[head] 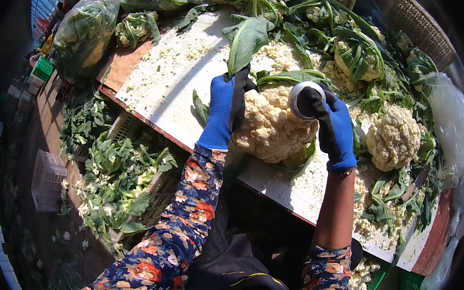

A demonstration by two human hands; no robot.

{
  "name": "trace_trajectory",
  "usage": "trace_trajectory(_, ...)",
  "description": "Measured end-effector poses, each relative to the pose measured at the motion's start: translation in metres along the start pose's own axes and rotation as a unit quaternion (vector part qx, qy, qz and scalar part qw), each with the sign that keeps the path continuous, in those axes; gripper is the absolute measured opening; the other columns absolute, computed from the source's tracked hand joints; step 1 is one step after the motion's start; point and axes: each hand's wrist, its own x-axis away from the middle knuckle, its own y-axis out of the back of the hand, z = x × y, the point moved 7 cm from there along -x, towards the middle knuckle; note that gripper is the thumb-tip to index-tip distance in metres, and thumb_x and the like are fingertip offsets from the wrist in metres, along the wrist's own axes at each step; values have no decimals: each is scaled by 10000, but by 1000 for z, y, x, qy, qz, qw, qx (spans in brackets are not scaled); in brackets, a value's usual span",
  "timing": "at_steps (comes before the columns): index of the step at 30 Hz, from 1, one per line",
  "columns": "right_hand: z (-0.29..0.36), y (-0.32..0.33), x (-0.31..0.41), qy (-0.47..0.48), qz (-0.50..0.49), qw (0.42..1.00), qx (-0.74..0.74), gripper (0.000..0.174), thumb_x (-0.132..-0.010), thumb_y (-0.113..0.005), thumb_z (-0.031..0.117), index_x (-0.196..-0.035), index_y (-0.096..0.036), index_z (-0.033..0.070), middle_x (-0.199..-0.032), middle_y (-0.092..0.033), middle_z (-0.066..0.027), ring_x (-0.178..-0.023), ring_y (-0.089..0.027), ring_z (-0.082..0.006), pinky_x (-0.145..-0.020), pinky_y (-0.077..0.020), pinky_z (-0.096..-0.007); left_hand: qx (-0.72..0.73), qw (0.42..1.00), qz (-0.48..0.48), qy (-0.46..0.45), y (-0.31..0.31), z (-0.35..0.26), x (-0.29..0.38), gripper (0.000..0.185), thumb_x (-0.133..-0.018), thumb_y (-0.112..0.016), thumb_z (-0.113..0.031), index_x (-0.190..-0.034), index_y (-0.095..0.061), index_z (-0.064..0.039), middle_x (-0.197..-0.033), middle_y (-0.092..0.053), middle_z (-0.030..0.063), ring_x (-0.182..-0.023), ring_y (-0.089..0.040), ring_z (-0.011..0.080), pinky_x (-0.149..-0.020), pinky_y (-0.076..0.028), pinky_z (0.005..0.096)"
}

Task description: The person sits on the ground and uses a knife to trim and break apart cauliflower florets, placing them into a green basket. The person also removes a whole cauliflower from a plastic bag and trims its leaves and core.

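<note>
A large cream-coloured cauliflower head (273,123) sits on the white board in front of me, green leaves still around it. My left hand (230,93), in a blue knit glove with black coating, grips the base of an upright cauliflower leaf (247,40) at the head's left side. In my right hand (329,116), gloved alike, is a round silvery ring-shaped tool (305,117), held against or just over the upper right of the head. Its exact kind is unclear. Another leaf (291,76) lies across the head's far side.
The white board (171,81) carries scattered crumbs. Several leafy cauliflowers (357,60) pile up behind, with a trimmed one (394,138) at right. Bagged cauliflower (86,35) stands at far left. Below the board's left edge, a crate holds leaf trimmings (121,185). Clear plastic bags (451,127) hang at right.
</note>
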Motion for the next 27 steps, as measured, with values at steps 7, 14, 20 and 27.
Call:
trace_trajectory(7,-65,35,-9,116,51,973,195,374,-901,-521,153,-1251,-560,25,-1232,-585,-68,-983,-594,-158,-875,-467,-291,-201,977,-33,-66,11,37,-32,310,-828,-635,-210,-925,-639,84,-775,-664,205,-687,-638,284,-683,-493,366)
trace_trajectory(14,-34,1,-19,7,-54,996,-66,320,-910,-545,198,-1121,-621,-31,-1068,-668,-135,-972,-627,-189,-817,-490,-323,-35,996,-77,21,31,31,-32,313,-827,-658,-232,-911,-645,69,-780,-666,96,-653,-583,182,-624,-462,314)
trace_trajectory(20,-100,11,0,121,-66,982,126,329,-929,-492,212,-1205,-564,46,-1117,-637,-167,-984,-622,-315,-832,-487,-350,-14,991,-104,81,60,80,-70,373,-899,-587,-309,-892,-622,62,-699,-646,125,-560,-596,206,-551,-469,334)
trace_trajectory(27,-153,22,39,-132,-182,922,-316,338,-942,-487,181,-1174,-590,-43,-1145,-632,-105,-1013,-612,-176,-874,-482,-302,-251,933,-255,-43,79,19,-43,813,-776,-725,-436,-1294,-353,68,-1193,-531,263,-998,-570,359,-855,-475,409)
